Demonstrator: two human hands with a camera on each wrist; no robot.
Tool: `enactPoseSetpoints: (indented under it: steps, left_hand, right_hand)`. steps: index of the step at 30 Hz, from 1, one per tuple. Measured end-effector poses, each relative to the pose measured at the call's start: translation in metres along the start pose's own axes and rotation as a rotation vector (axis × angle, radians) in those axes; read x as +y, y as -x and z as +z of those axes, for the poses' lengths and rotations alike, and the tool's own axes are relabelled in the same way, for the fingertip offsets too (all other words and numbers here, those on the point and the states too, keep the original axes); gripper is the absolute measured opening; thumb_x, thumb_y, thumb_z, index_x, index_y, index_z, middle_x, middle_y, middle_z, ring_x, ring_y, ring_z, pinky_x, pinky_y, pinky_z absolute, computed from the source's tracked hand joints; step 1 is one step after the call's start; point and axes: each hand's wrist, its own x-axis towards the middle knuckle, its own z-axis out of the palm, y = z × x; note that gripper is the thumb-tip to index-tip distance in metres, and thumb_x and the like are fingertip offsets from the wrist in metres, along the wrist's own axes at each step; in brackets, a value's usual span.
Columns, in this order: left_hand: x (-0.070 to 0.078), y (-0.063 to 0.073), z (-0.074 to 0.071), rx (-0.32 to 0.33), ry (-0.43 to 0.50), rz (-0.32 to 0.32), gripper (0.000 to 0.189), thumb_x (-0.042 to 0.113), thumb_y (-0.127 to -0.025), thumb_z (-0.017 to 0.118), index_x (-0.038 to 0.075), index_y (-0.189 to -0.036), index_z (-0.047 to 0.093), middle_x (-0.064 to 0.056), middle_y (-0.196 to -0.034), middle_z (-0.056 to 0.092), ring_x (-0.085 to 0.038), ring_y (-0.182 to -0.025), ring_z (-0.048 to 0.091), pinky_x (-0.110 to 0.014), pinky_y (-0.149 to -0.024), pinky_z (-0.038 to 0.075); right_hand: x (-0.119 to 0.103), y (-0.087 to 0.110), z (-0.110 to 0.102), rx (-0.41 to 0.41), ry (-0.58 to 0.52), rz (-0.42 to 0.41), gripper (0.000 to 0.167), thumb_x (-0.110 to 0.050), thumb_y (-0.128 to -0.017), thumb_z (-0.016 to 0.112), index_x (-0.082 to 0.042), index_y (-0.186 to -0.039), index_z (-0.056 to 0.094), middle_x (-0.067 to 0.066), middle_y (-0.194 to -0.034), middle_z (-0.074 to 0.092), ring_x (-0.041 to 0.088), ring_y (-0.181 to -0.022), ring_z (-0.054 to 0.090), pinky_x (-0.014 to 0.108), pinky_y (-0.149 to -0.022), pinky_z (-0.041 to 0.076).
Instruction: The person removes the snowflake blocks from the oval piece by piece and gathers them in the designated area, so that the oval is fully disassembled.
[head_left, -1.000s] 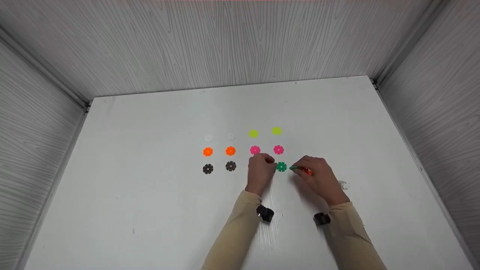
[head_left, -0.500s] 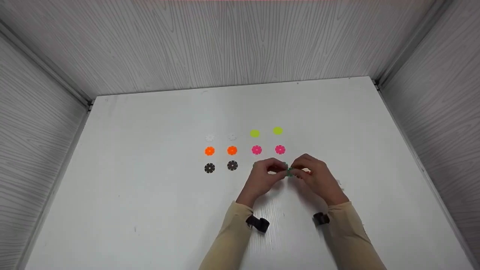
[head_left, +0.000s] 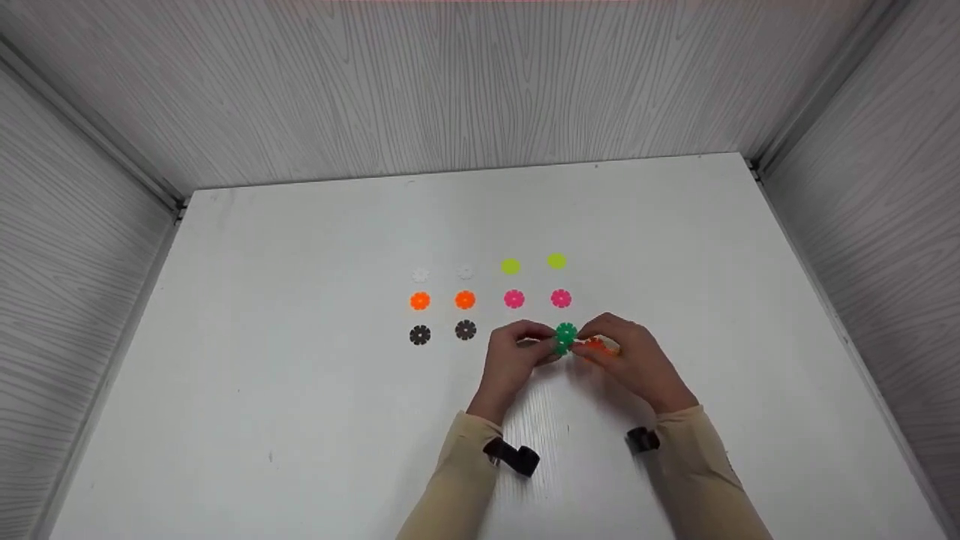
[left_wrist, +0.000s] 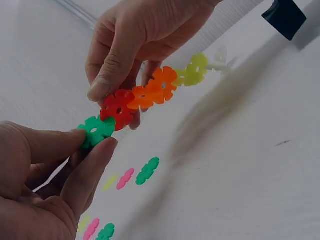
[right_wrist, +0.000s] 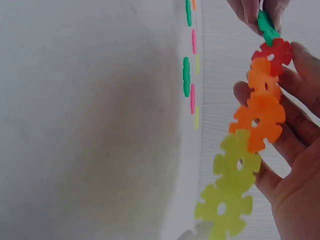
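Note:
My left hand (head_left: 514, 364) pinches a green notched plastic disc (left_wrist: 96, 131) between thumb and fingers, above the table. My right hand (head_left: 630, 356) holds a chain of interlocking discs, its thumb and fingers at the red disc (left_wrist: 118, 109). The green disc meets the red disc's edge; how deep their slots overlap I cannot tell. Beyond the red hang orange discs (right_wrist: 257, 122), then yellow discs (right_wrist: 225, 205), with a pale end piece (left_wrist: 218, 59) last. Just past the fingertips in the head view, a loose green disc (head_left: 566, 331) lies flat. My left hand hides the area beside it.
Rows of loose discs lie on the white table (head_left: 300, 420): white (head_left: 420, 275), yellow (head_left: 556, 261), orange (head_left: 465, 300), pink (head_left: 514, 298) and black (head_left: 420, 334). Wood-grained panels (head_left: 465, 82) enclose the table at the back and both sides.
My left hand has lifted off the table, come to my right hand and taken hold of the green disc at the chain's end. Both hands have then shifted slightly left.

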Motion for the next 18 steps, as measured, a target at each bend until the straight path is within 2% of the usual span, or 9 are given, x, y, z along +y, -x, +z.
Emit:
enactPoseSetpoints:
  steps: [6,14,18]
  left_hand:
    - [-0.0017,0.0028,0.0034,0.051,0.073,-0.065,0.019,-0.005,-0.087,0.07,-0.013,-0.104,0.066,-0.016,-0.099,0.062,-0.026,-0.083,0.07,-0.033,-0.076,0.059]
    - [-0.0016,0.0043,0.0062,0.023,0.172,-0.112,0.026,-0.004,-0.088,0.069,-0.016,-0.109,0.061,-0.021,-0.102,0.063,-0.032,-0.089,0.07,-0.035,-0.078,0.058]
    - [-0.0011,0.0047,0.0052,-0.005,0.165,-0.121,0.026,-0.004,-0.089,0.068,-0.015,-0.111,0.06,-0.021,-0.102,0.063,-0.032,-0.09,0.069,-0.036,-0.079,0.058]
  right_hand:
    - [-0.0011,0.0012,-0.0003,-0.016,0.054,-0.02,0.014,-0.013,-0.087,0.077,-0.016,-0.1,0.074,-0.012,-0.096,0.065,0.012,-0.093,0.06,0.04,-0.087,0.051]
    - [-0.0014,0.0013,0.0013,0.038,0.131,-0.102,0.018,-0.004,-0.084,0.078,-0.017,-0.096,0.074,-0.012,-0.093,0.065,0.012,-0.09,0.059,0.038,-0.083,0.051]
    - [-0.0005,0.0014,0.0017,0.035,0.17,-0.126,0.016,-0.006,-0.083,0.079,-0.017,-0.095,0.075,-0.011,-0.093,0.064,0.014,-0.088,0.058,0.036,-0.081,0.052]
